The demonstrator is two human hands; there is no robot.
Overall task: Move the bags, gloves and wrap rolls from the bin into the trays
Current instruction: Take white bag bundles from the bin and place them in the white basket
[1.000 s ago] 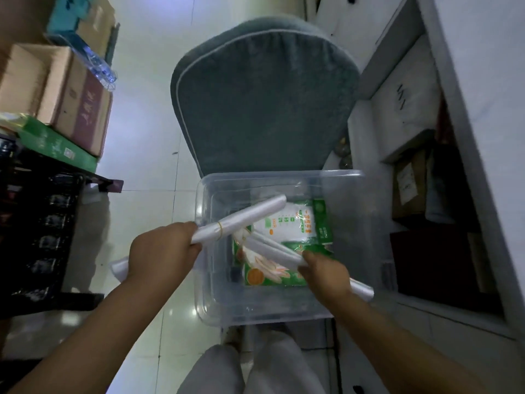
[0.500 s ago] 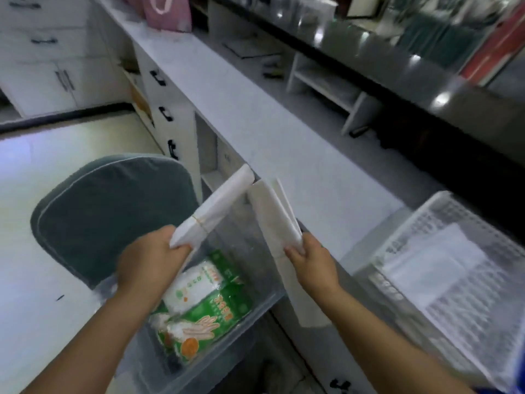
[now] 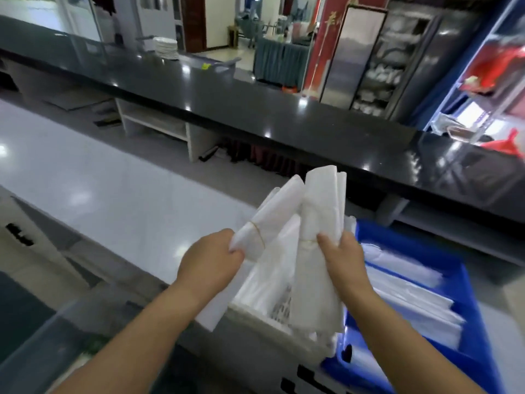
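Your left hand (image 3: pixel 211 258) is clamped on one banded bundle of white bags (image 3: pixel 272 211), and your right hand (image 3: pixel 342 258) grips a second bundle (image 3: pixel 321 211). Both bundles hang over the white tray (image 3: pixel 255 314), their tops touching; the blue tray (image 3: pixel 471 282) sits just right of it.
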